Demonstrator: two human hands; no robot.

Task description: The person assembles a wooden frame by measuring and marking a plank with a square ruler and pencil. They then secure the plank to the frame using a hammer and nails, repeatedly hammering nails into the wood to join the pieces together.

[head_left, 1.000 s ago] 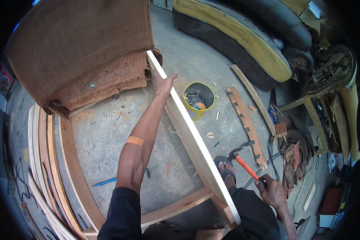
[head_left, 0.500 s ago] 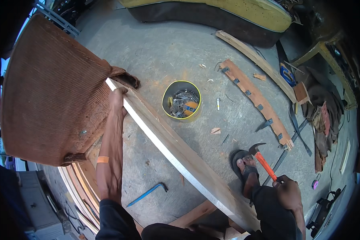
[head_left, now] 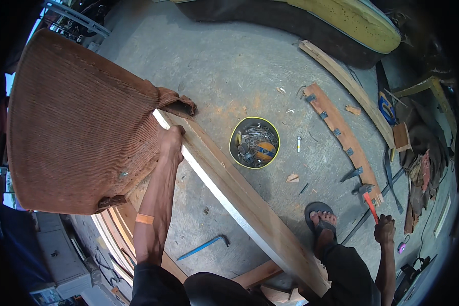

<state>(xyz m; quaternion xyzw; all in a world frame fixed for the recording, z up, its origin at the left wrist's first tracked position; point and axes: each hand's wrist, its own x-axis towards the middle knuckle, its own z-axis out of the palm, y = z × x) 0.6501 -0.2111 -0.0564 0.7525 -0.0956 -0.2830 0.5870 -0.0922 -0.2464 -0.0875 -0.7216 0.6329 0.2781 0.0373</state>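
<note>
My left hand [head_left: 172,143] is closed around the upper end of a long, pale wooden board [head_left: 250,209], which slants down to the right toward my legs. Beside that end is a piece covered in brown ribbed fabric [head_left: 81,127]. On the right, my right hand [head_left: 384,228] grips a claw hammer [head_left: 371,205] by its orange-red handle. The hammer's head appears over the near end of a flat wooden strip [head_left: 336,127] with several dark metal clips along it. Whether the head touches the strip, I cannot tell.
A yellow-rimmed bucket [head_left: 234,156] of nails and small hardware stands mid-floor. Near my left forearm lies a blue pry bar [head_left: 204,248]. A curved wooden piece [head_left: 352,84], a handsaw [head_left: 386,108] and dark cloth [head_left: 424,132] lie at right. A yellow-and-brown cushioned piece [head_left: 280,25] sits at the back.
My right hand has carried the hammer outward to the right, from beside my foot to the clip strip's end. My left hand keeps its hold on the board. The whole view has shifted slightly.
</note>
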